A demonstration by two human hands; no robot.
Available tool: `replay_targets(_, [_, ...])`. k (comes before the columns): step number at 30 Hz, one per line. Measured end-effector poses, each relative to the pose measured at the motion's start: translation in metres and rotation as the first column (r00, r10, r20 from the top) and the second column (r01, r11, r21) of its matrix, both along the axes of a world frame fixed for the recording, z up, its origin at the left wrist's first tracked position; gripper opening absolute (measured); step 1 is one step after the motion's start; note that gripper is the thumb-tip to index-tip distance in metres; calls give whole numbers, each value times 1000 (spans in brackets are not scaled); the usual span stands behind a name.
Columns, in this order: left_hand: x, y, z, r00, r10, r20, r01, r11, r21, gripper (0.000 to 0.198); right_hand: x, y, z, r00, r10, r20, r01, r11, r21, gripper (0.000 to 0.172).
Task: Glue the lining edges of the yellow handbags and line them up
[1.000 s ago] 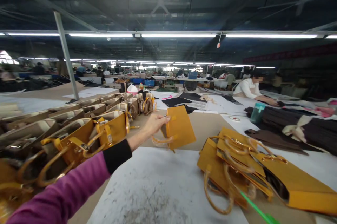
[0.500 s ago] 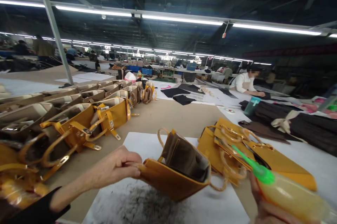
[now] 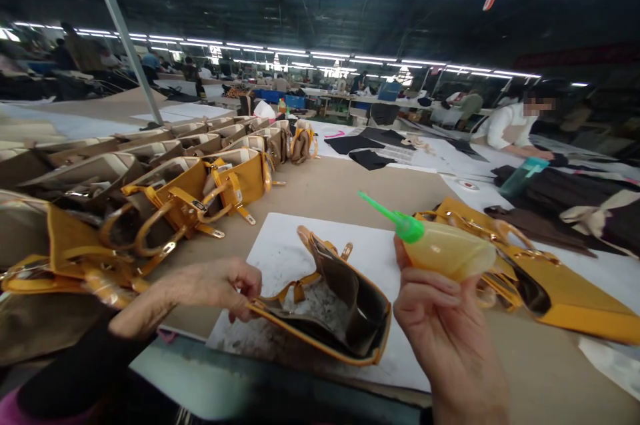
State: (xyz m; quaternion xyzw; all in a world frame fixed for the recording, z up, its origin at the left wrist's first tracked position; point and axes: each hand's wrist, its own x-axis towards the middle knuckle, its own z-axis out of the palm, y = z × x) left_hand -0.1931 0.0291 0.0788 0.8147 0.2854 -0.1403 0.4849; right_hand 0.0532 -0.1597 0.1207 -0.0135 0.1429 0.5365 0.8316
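My left hand (image 3: 220,288) pinches the left edge of a mustard-yellow handbag (image 3: 345,285) with a brown inside. The bag is tilted with its open mouth toward me, and a handle and strap show behind the opening. Raised to the right of it, my right hand (image 3: 450,325) is wrapped round a squeeze bottle (image 3: 445,248) of yellowish liquid. Its green nozzle (image 3: 390,214) points up and to the left, above and apart from the bag. Under the bag lies a white sheet (image 3: 280,232) with dark smudges.
Rows of brown and yellow handbags (image 3: 190,178) stand along the left. More yellow bags (image 3: 575,285) lie at the right, beyond the bottle. Black pieces (image 3: 370,158), a teal bottle (image 3: 523,177) and dark cloth lie further back. A co-worker (image 3: 507,125) leans over the table at far right.
The squeeze bottle has come up and left, nearer the bag. The bag has turned so that its inside faces me more. The view has tipped downward.
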Motion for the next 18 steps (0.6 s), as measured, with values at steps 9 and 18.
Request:
replay_targets(9, [16,18,20,988,-10,157,38,983,-179,45,-26,14,0,960,-72,270,97,992,-80,90])
replay_targets(18, [96,-18,49,921,-339,191,277,916,291,33,-25,15,-2,934,-81,347,124,987,-102,82])
